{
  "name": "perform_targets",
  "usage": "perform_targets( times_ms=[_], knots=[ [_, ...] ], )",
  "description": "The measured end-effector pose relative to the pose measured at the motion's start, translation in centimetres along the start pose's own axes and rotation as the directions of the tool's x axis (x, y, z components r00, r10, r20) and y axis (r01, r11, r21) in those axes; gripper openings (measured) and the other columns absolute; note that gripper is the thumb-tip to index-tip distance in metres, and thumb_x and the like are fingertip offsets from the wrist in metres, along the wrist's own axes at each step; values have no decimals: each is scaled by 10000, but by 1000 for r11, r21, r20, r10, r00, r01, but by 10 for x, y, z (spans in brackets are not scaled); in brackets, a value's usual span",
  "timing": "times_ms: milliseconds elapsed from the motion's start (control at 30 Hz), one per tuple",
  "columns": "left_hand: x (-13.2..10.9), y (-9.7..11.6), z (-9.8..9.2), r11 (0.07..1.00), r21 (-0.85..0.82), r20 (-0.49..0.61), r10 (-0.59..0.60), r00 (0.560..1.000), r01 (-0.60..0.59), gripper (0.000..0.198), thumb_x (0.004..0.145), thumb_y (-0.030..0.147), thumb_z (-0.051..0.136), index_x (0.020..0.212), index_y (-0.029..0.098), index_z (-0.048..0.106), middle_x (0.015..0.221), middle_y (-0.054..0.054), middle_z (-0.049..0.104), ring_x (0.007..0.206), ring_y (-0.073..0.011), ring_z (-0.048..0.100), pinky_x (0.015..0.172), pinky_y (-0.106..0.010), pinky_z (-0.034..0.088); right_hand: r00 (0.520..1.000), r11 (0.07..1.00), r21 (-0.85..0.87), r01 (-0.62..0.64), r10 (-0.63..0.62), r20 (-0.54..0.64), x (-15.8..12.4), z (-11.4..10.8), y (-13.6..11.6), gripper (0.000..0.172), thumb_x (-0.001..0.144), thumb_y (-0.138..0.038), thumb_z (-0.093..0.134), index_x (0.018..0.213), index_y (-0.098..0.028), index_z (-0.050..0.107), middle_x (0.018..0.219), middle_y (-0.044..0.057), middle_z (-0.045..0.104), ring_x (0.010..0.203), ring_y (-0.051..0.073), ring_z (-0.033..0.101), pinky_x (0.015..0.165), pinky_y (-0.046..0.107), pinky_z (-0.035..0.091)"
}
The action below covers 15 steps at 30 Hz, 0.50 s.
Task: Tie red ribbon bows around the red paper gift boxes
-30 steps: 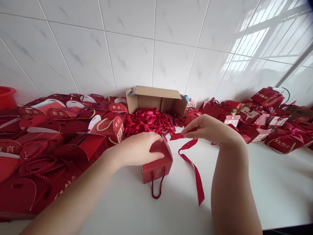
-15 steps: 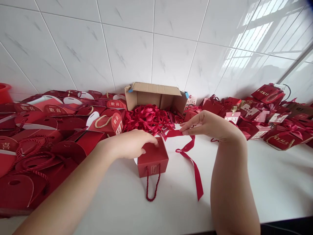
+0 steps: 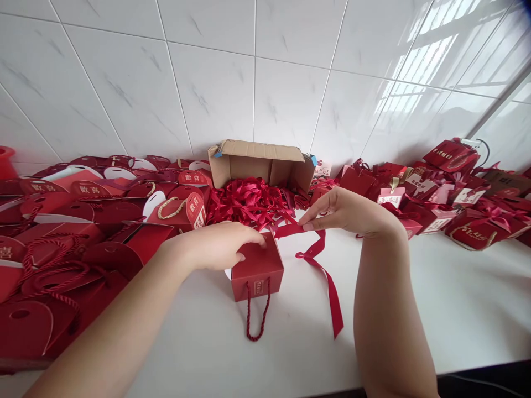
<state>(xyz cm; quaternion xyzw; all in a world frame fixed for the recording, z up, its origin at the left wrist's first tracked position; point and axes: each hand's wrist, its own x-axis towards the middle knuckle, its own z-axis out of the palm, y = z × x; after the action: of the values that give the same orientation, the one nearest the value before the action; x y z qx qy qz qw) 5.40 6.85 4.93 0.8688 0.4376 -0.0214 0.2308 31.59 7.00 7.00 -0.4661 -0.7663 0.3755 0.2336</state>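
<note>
A small red gift box (image 3: 258, 265) lies on the white tabletop, its twisted red cord handle (image 3: 258, 331) looping toward me. My left hand (image 3: 226, 246) grips it from the left, thumb and fingers curled over its upper face; some fingertips are hidden at the far side. Between thumb and fingers, my right hand (image 3: 332, 213) pinches a red ribbon (image 3: 332, 296), to the right of the box. One part of the ribbon runs left to the box's far edge. Its other end twists down and lies on the table.
Many red gift boxes (image 3: 105, 249) crowd the left side. An opened cardboard carton (image 3: 261, 149) at the back spills a heap of red ribbons (image 3: 249, 202). More boxes with bows (image 3: 477, 229) are piled at the right, against a tiled wall (image 3: 224, 83).
The view has shifted slightly. My right hand, pinching the ribbon, has moved a little to the left; my left hand stays on the box.
</note>
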Motion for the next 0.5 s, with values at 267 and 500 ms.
perform_targets(
  times_ms=[267, 500],
  knots=[
    [2, 6, 1, 999, 40, -83, -24, 996, 28, 343, 794, 313, 541, 1121, 285, 643, 1145, -38, 679, 958, -239, 639, 707, -282, 469, 999, 999, -46, -29, 30, 37, 9, 5, 3, 95, 672, -294, 745, 752, -270, 790, 794, -2, 756, 808, 200, 675, 773, 330, 519],
    [9, 15, 6, 998, 48, -257, -19, 966, 32, 271, 843, 437, 490, 971, 248, 637, 902, -20, 707, 692, -192, 628, 540, -266, 397, 996, 996, -85, -11, 18, 90, 12, 7, 0, 127, 684, -316, 741, 792, -273, 792, 838, 1, 761, 846, 213, 671, 789, 331, 512]
  ],
)
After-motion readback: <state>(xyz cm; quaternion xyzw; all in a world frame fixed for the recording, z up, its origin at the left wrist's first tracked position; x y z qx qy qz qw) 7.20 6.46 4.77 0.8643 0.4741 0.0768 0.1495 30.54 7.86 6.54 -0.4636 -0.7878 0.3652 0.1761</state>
